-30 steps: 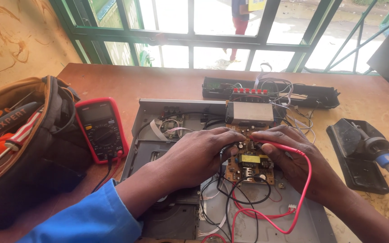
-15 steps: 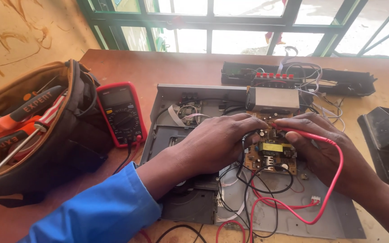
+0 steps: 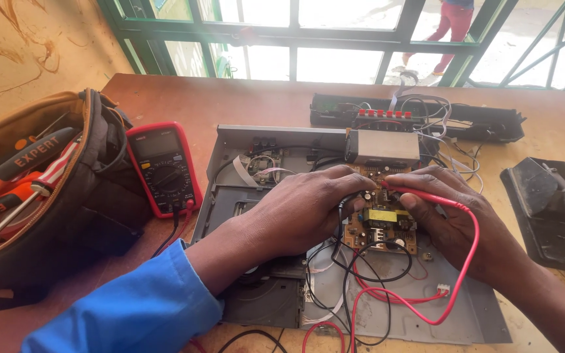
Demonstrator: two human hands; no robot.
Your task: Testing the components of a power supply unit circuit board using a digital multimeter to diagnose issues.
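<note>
My left hand [image 3: 305, 209] is closed around a black test probe [image 3: 346, 201], its tip down on a small brown circuit board [image 3: 379, 230] with a yellow transformer. From the other side, my right hand [image 3: 449, 219] pinches a red test probe [image 3: 420, 194] against the same board. The board lies in an opened grey metal chassis [image 3: 230, 147]. Red and black leads [image 3: 456, 281] loop over the chassis floor toward me. A red-cased multimeter [image 3: 163, 167] lies left of the chassis.
An open tool bag [image 3: 47, 189] holding orange-handled screwdrivers fills the left side. A black front panel with wires [image 3: 420, 121] lies behind the chassis. At the right edge stands a black soldering stand [image 3: 550, 209]. Behind the wooden table is a green-framed window.
The view has shifted left and down, so the chassis and both hands appear further right. Both hands stay on the circuit board with the probes.
</note>
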